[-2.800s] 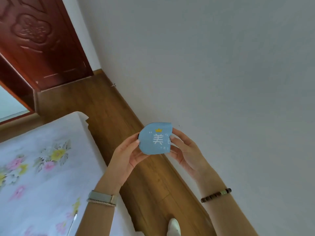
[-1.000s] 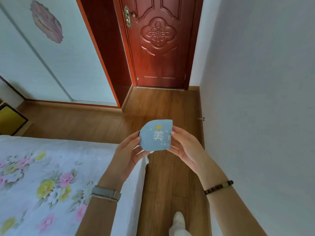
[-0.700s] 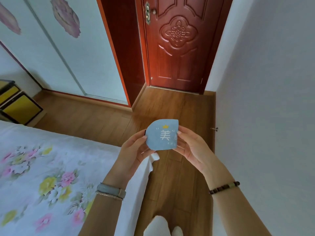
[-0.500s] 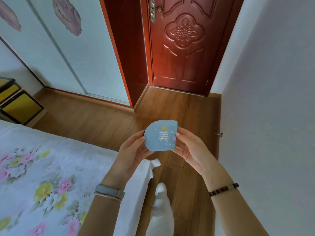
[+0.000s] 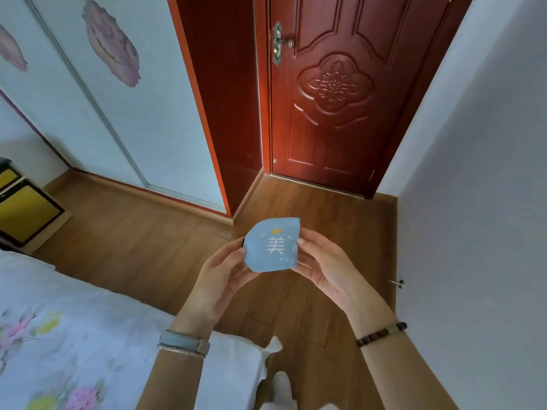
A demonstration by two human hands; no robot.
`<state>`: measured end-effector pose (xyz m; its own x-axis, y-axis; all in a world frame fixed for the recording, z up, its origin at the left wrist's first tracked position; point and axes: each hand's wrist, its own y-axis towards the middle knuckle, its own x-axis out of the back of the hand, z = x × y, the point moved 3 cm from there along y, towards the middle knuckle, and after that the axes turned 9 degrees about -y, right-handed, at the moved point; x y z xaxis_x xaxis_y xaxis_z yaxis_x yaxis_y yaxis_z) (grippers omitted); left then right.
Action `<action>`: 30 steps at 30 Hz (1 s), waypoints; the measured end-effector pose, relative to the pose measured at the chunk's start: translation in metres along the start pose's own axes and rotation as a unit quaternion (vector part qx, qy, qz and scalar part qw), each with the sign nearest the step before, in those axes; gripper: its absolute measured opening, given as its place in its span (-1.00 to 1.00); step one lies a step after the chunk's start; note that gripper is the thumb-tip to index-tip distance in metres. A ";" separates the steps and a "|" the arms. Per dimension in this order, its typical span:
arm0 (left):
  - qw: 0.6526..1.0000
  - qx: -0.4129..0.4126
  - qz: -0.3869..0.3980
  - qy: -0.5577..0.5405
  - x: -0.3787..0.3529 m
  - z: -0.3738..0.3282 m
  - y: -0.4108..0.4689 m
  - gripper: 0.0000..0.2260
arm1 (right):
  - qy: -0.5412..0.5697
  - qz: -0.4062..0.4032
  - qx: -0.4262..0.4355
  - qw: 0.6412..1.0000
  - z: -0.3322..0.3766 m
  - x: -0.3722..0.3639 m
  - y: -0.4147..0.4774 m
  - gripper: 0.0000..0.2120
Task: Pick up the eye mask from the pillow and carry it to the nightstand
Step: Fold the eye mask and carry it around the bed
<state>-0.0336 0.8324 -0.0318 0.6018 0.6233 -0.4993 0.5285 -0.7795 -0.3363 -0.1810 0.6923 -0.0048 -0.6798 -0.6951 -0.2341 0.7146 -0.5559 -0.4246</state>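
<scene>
A light blue eye mask (image 5: 270, 245), folded in half, with white characters and a small yellow crown, is held up in front of me over the wooden floor. My left hand (image 5: 220, 275) pinches its left edge with thumb and fingers. My right hand (image 5: 324, 267) grips its right edge, fingers partly covering the print. No pillow or nightstand is in view.
A bed with a white floral cover (image 5: 68, 344) fills the lower left, its corner near my left wrist. A dark red door (image 5: 334, 93) stands shut ahead. White sliding wardrobe doors (image 5: 97, 93) at left, a yellow cabinet (image 5: 23, 213) far left, a white wall (image 5: 479, 202) at right.
My view has swung from the right wall toward the door and wardrobe. Both hands keep the mask held in front in the same grip; my foot has shifted below.
</scene>
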 end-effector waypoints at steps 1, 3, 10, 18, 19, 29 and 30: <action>1.000 -0.004 0.000 0.004 0.001 -0.006 0.007 -0.54 | -0.003 0.005 -0.003 1.000 0.005 -0.002 0.009 -0.67; 1.000 -0.010 -0.006 -0.003 0.004 -0.017 0.021 -0.53 | -0.006 0.011 -0.009 1.000 0.012 -0.006 0.027 -0.67; 0.998 -0.025 -0.049 -0.036 0.026 -0.042 0.068 -0.67 | -0.026 0.054 -0.032 0.998 0.034 -0.024 0.098 -0.67; 0.984 -0.063 -0.145 -0.082 0.056 -0.072 0.137 -0.73 | -0.019 0.132 -0.079 0.988 0.064 -0.050 0.207 -0.70; 0.981 -0.071 -0.159 -0.089 0.060 -0.076 0.147 -0.74 | -0.019 0.140 -0.086 0.986 0.070 -0.054 0.222 -0.71; 0.939 -0.150 -0.274 -0.141 0.083 -0.119 0.240 -0.75 | -0.027 0.229 -0.121 0.966 0.118 -0.099 0.360 -0.72; 0.934 -0.162 -0.281 -0.152 0.086 -0.122 0.245 -0.72 | -0.031 0.242 -0.122 0.962 0.120 -0.104 0.370 -0.72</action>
<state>0.2203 0.7027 -0.0594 0.0045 0.8437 -0.5367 0.8926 -0.2454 -0.3782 0.1743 0.5043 -0.0324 -0.2602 -0.8754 -0.4074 0.8797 -0.0411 -0.4737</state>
